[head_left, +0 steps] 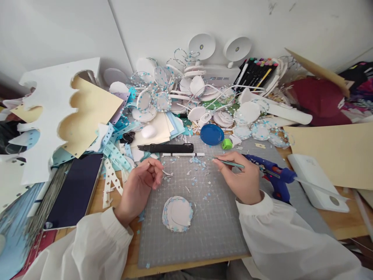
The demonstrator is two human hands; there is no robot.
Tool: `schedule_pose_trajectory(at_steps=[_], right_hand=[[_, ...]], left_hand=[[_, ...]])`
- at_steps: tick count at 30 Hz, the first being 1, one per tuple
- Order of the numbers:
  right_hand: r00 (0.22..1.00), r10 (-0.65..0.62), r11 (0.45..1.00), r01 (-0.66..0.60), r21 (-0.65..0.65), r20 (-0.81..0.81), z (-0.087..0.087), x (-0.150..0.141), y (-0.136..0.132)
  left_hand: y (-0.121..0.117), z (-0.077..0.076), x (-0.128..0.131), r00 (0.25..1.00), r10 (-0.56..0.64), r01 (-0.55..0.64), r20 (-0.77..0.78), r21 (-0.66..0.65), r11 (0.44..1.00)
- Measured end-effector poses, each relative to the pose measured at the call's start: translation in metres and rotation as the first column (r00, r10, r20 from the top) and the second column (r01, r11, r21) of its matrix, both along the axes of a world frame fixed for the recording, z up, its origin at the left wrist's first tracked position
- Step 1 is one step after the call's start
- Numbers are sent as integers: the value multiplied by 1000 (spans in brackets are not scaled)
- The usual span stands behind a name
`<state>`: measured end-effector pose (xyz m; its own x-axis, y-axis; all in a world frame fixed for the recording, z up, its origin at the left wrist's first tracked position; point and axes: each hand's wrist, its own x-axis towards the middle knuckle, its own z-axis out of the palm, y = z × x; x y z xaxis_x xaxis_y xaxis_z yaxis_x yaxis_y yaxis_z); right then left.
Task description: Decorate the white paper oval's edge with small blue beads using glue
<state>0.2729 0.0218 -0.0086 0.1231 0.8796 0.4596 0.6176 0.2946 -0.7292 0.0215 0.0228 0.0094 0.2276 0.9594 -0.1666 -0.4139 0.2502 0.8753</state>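
Observation:
My right hand (pixel 243 177) grips a pair of teal tweezers (pixel 233 163), their tips pointing left over the grey cutting mat (pixel 215 233). Left of it, my left hand (pixel 140 186) hovers above the mat's left edge with fingers curled together; anything between them is too small to make out. A curved white strip (pixel 167 174) is close to its fingertips. Between my forearms lies a round white disc (pixel 176 214) ringed with pale blue and white star shapes. Loose blue and white stars (pixel 199 167) are scattered on the mat beyond it.
A blue glue gun (pixel 274 173) lies on the right, beside a white flat device (pixel 317 182). Behind the mat's middle are a black utility knife (pixel 167 147), a white pen (pixel 183 154) and a blue lid (pixel 212 134). A dark phone (pixel 74 190) is on the left.

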Motion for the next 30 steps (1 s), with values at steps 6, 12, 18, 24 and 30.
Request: schedule_pose_trajectory(at_steps=[6, 12, 18, 24, 30], right_hand=[[996, 63, 998, -63, 9, 62, 4, 4, 0], [994, 58, 998, -57, -18, 88, -1, 2, 2], [996, 44, 998, -41, -42, 74, -5, -2, 4], [997, 52, 997, -49, -52, 61, -8, -4, 5], [999, 30, 995, -28, -98, 11, -5, -4, 7]], left_hand=[[0, 0, -1, 1000, 1, -1, -6, -1, 1000], [0, 0, 0, 1000, -2, 2, -31, 6, 1000], [0, -1, 0, 1000, -13, 13, -29, 14, 1000], [0, -2, 0, 999, -18, 19, -29, 21, 1000], [0, -2, 0, 1000, -10, 11, -24, 28, 1000]])
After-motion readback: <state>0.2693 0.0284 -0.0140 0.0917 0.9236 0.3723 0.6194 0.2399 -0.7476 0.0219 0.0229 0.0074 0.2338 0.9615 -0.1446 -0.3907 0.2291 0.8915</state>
